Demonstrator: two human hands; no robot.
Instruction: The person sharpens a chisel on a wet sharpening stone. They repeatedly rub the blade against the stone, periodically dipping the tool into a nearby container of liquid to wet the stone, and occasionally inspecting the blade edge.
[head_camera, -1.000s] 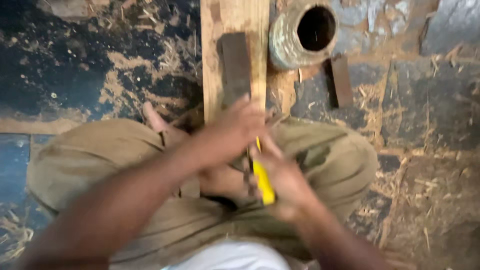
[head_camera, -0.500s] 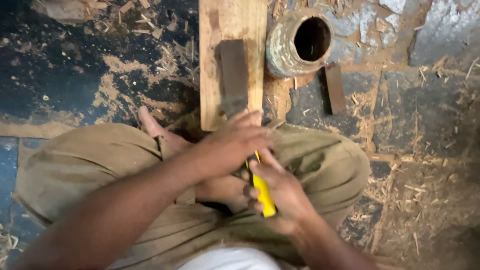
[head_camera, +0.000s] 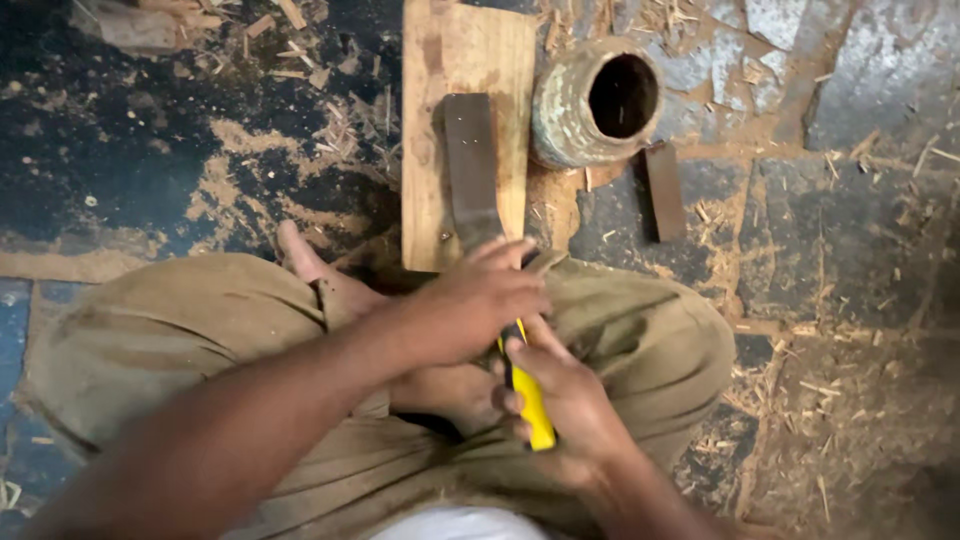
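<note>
Right hand clenched around yellow plastic handle of a flat dark metal blade, low over lap. Left hand pressed on blade's near end, fingers curled over it. Blade lies lengthwise on pale wooden plank on floor. Round rusty tin can just right of plank; small dark flat bar beside can.

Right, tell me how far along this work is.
Done: wood shavings lie scattered on the floor. In hand: the right hand holds a yellow-handled tool, the left hand presses its front end onto the dark flat stone lying on the wooden board. How much is left cannot be judged; the blade is hidden.
</note>
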